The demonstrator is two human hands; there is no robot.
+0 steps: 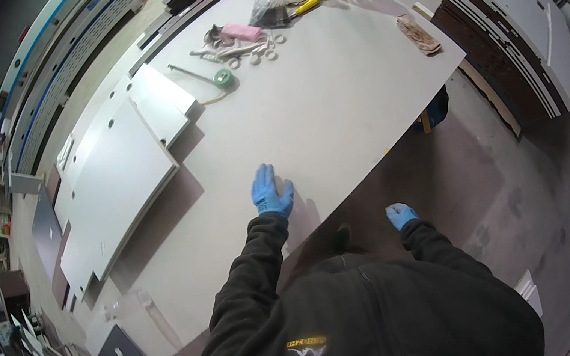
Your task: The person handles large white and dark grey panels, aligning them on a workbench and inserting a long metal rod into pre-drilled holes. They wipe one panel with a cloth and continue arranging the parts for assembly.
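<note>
White worktable [334, 108]

Broad, smooth, pale; lies flat, extending beneath and beyond the left hand [270, 194]. Straight edge [356, 182] passes to the hand's right. Small yellow mark [386, 151] on that edge, right of the hand.

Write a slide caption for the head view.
Blue-gloved left hand over a white worktable, gloved right hand beyond its edge, white panels lying at left.
</note>
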